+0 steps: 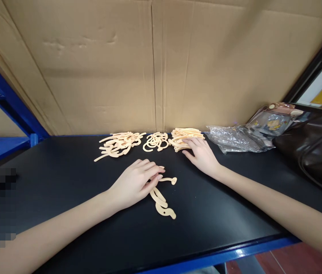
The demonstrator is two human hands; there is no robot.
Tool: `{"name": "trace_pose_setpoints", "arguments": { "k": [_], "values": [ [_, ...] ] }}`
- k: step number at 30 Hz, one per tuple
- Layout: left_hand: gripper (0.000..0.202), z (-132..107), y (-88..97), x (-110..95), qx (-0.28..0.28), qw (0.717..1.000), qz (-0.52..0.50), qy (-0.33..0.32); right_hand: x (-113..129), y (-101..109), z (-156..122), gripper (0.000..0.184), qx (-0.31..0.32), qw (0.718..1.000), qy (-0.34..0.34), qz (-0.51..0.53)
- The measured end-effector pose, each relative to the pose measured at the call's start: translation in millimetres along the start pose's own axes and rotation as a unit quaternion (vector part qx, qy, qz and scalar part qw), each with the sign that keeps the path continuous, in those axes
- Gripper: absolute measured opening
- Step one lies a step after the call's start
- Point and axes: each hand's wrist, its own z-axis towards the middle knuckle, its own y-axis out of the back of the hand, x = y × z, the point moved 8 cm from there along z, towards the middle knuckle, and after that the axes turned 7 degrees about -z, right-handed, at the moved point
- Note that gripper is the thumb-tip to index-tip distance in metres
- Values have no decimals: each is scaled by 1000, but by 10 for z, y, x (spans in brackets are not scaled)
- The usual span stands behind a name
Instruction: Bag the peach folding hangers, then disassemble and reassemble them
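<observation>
My left hand (138, 182) is over the middle of the black table, thumb and forefinger closed on a thin curved wooden piece (169, 179) with a rounded tip. Below those fingers lie long flat wooden strips (158, 197). They overlap a wavy wooden piece (165, 210) that has a small dark hole. My fingers hide where these parts meet. My right hand (201, 154) reaches to the right-hand pile of wooden strips (186, 133), fingers stretched over its front edge and thumb apart. Nothing shows gripped in it.
A pile of mixed wooden pieces (119, 144) and a smaller pile of curved ones (157, 140) lie along the cardboard wall (106, 76). Clear plastic wrapping (229, 137), a transparent container (273, 121) and a dark brown bag (315, 144) occupy the right side.
</observation>
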Motion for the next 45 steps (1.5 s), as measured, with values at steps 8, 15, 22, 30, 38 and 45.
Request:
{"name": "trace_pose_setpoints", "arguments": {
  "k": [8, 15, 22, 30, 38, 45],
  "values": [
    [30, -24, 25, -68, -14, 1000, -8, -17, -74, 24, 22, 19, -16, 1000, 0, -23],
    [32, -65, 227, -87, -129, 990, 56, -25, 273, 216, -33, 14, -29, 993, 90, 69],
    [22, -23, 52, -52, -44, 998, 15, -44, 934, 342, -317, 28, 33, 951, 297, 84],
    [18, -3, -52, 28, 29, 997, -73, -6, 776, 356, -224, 26, 10, 968, 224, 114],
    [21, -1, -83, 43, 51, 996, -72, 11, -397, 174, 29, 34, -46, 987, -32, -148],
    [23, -5, -78, 47, 49, 997, -64, 12, -638, 225, 51, 28, -59, 987, -65, -134]
  ]
}}
